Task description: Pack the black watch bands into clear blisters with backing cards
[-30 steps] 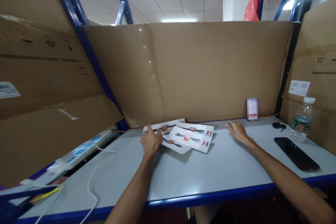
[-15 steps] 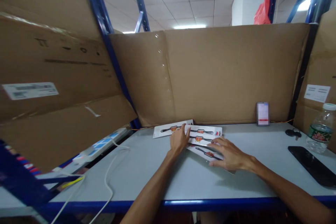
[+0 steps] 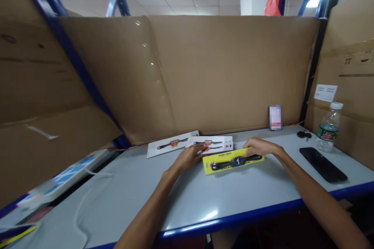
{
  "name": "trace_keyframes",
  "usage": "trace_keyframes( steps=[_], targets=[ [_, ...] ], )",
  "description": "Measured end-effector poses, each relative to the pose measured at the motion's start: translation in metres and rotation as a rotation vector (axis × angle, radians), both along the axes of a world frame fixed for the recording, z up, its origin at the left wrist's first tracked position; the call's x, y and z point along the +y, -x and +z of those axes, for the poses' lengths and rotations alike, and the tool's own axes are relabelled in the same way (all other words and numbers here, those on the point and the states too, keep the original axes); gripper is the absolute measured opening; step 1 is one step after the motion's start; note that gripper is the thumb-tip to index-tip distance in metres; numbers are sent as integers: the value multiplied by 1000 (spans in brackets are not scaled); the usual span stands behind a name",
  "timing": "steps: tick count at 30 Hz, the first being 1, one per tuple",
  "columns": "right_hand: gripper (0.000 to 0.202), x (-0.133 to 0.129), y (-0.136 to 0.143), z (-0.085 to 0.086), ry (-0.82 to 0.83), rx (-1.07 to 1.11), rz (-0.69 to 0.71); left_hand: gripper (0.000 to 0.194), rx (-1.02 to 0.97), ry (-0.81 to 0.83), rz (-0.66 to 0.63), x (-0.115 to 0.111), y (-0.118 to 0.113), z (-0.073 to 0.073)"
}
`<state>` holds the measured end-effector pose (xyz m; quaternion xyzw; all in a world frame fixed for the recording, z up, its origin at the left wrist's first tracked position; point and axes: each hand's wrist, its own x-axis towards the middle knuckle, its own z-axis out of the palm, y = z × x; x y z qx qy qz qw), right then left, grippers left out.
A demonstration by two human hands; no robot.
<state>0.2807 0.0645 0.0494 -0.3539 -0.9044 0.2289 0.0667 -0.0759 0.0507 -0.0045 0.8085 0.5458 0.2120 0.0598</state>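
My right hand point(image 3: 258, 146) is closed on the right end of a spokeshave on a yellow card point(image 3: 224, 163), its thumb over the front. The pack is tilted up above the table, black handles and central blade part towards me. My left hand point(image 3: 189, 157) is closed at the near left edge of the white spokeshave packs point(image 3: 223, 141), which overlap one another; some of its fingers are hidden. Behind and to the left, another white spokeshave pack point(image 3: 154, 149) lies against the cardboard.
On the right are a black phone point(image 3: 323, 164), a water bottle point(image 3: 327, 132) and keys point(image 3: 304, 134). An upright phone point(image 3: 275, 117) leans at the back. A power strip point(image 3: 67, 177) with white cables runs along the left. Cardboard walls point(image 3: 233, 74) enclose the grey table point(image 3: 187, 202).
My right hand has lifted one pack off the pile and turned it to show its yellow side. My left hand stays at the white packs. The view has swung to the right.
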Motion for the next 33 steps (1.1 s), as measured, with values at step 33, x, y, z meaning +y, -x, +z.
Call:
trace_keyframes(
  steps=[33],
  targets=[
    [50, 15, -8, -19, 4, 5, -115, 49, 229, -120, 428, 9, 2, 0]
  ],
)
